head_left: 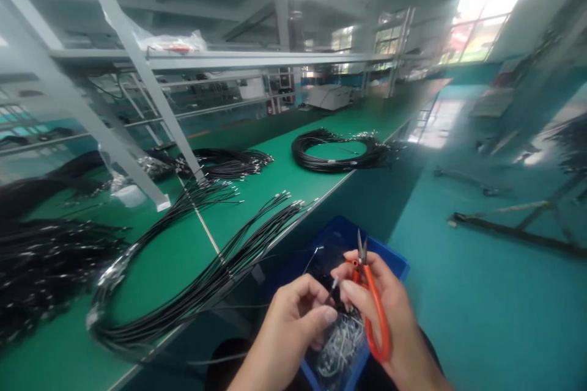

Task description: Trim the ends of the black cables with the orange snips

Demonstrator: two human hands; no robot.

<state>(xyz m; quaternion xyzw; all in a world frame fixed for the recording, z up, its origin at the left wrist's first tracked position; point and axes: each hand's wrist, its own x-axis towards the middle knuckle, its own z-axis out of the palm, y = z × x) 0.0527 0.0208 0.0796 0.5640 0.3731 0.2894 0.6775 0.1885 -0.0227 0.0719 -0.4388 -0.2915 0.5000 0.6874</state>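
My left hand (298, 311) is closed, thumb and fingers pinching a thin black cable (330, 294) near its end. In my right hand (394, 296) lies a pair of red-handled scissors (376, 311), their short pointed blades up and slightly parted. The thumb and forefinger of that hand meet at the light tip of the cable. Below both hands stands a blue bin (400, 261) with clear plastic scraps (339, 348) in it. A long bundle of black cables (183, 311) with metal ends curves over the green bench (151, 281) to the left.
A coil of black cables (321, 164) lies farther along the bench. More black cables (41, 275) are heaped at the left. White shelf posts (137, 58) rise from the bench. A wheeled stand (509, 231) is on the floor at right.
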